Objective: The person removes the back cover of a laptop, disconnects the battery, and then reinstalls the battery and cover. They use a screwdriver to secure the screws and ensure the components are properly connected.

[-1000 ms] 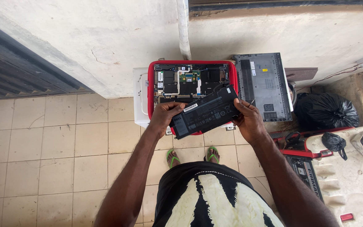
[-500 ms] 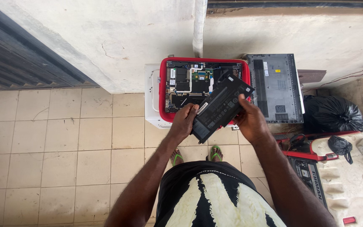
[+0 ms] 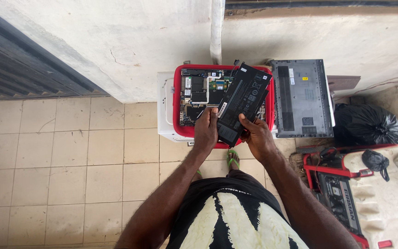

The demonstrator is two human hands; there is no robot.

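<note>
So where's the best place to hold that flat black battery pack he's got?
Probably by its long edges near the lower end, coming from below, as the left hand and right hand do now. The battery pack is thin, long and tilted upward, so a grip from both sides steadies it.

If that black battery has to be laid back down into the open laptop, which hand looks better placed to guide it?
Probably the left. The left hand grips the battery at its lower edge, right over the open laptop. The right hand holds the lower corner, nearer the grey cover lying beside the laptop.
</note>
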